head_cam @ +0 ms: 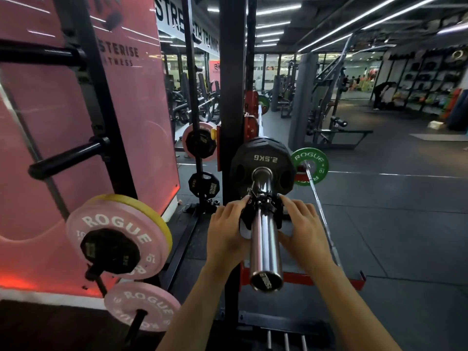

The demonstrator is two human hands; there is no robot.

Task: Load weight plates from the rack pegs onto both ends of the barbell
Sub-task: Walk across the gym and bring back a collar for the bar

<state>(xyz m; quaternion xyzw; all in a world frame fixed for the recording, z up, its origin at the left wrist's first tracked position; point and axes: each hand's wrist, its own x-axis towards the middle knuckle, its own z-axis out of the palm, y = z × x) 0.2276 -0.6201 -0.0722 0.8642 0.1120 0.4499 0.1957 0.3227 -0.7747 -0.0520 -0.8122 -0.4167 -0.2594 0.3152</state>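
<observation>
Chrome barbell sleeve runs from near centre toward far, end cap toward the camera. A black twelve-sided plate marked "2.5KG", text upside down, sits on the sleeve at its far end. A black clamp collar rings the sleeve just near of that plate. Left hand grips the collar's left side with curled fingers; right hand grips its right side, fingertips on the collar. Second barbell to the right carries a green plate reading "ROGUE" and "10". Left, on black rack pegs: pink plate marked "ROGUE" and "10" with a yellow plate behind it and a small black plate in front; lower, another pink "ROGUE" plate. Bare black peg above them. Pink wall panel shows partial lettering "STERISE"; far overhead banner reads "STRENGTH TRAINING", partly hidden by the black rack upright
</observation>
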